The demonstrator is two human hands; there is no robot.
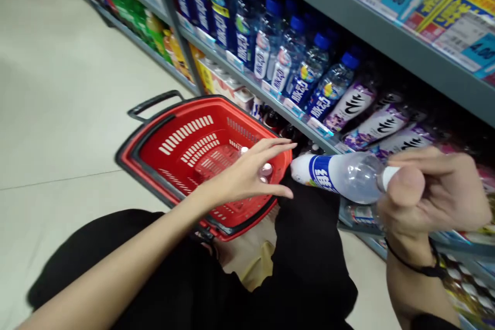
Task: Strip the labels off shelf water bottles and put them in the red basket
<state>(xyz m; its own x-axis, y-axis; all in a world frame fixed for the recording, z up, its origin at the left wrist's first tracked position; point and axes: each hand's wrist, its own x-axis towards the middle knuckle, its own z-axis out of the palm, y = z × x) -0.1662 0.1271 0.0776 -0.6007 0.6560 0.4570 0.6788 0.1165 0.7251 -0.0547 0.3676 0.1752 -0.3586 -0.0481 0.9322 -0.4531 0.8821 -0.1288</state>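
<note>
close by, the person's legs in black cloth [313, 252] fill the bottom middle, leaving a strip of pale floor [65, 113] on either side. the right hand [436, 191], a dark band [415, 265] at its wrist, grips the white cap of a blue-labelled bottle [353, 178] between thumb and bent fingers. that bottle lies almost level, its base pointing left at the basket's right-hand corner; whether base and rim touch i cannot tell. the left hand [257, 167] reaches over the right end of the red basket [154, 147], thumb and fingers spread wide with nothing between them, fingertips just short of the bottle's base. the basket is open on top, its edge trimmed in black, its handle [154, 105] sticking out at the far left corner. inside, white caps [266, 169] show beneath the left hand, while the left half has bare room. beyond the basket's far edge runs the shelf [348, 7], close enough to leave little space on that side; blue-capped bottles [301, 72] and purple-labelled bottles [386, 126] line its tier. farther off, green bottles [127, 10] stand low, and wide open floor stretches away to the left.
</note>
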